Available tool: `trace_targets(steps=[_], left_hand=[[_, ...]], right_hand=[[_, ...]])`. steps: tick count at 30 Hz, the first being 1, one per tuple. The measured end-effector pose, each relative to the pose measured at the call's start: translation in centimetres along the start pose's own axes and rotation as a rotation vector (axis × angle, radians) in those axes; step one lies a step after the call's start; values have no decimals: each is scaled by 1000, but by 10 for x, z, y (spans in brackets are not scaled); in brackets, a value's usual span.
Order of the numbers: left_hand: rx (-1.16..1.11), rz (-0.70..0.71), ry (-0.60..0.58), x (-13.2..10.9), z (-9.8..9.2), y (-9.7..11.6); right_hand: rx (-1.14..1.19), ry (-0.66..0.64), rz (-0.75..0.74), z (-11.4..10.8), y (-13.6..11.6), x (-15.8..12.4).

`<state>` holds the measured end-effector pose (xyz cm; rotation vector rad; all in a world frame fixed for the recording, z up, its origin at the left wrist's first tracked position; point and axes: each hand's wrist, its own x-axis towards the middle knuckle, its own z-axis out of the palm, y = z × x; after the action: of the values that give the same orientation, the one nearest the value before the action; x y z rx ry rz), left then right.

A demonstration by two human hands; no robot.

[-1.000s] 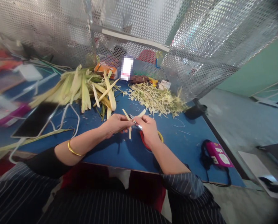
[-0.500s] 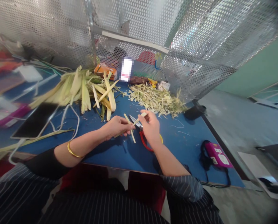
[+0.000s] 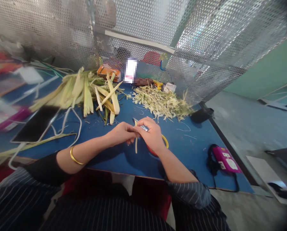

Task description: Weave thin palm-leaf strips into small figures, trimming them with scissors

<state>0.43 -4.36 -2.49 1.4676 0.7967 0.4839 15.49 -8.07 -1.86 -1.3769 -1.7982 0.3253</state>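
My left hand [image 3: 122, 133] and my right hand [image 3: 151, 134] meet over the front middle of the blue table, fingertips together. Pinched between them is a narrow pale corn husk strip [image 3: 136, 146], one end hanging below the fingers and a short end showing above. Both hands are closed on it; the part inside the fingers is hidden. Beneath my right hand lie scissors [image 3: 166, 141] with red and yellow handles, their blades partly covered.
Long corn husks [image 3: 78, 91] are heaped at the back left. A pile of small husk pieces [image 3: 161, 102] lies at the back right. A black phone [image 3: 36, 124] with white cables is at left, a magenta box [image 3: 226, 159] at right. A perforated metal screen [image 3: 143, 19] stands behind.
My right hand has moved left and in against my left hand, its fingers now folded over the strip. The crossing strip now hangs more upright.
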Motion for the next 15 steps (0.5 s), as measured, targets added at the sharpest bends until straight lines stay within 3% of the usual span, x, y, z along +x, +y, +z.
trace_targets(steps=[9,11,15], left_hand=[[-52,-19,-174,-5,-3,2],[-73,-18,-147,-4,-4,3],[-218,-36,49,0,-10,8]], right_hand=[[-26,160,-89,6,-7,-7],[-60,184,-96,4,-7,-6],[-135,308,-83,-10,-5,-2]])
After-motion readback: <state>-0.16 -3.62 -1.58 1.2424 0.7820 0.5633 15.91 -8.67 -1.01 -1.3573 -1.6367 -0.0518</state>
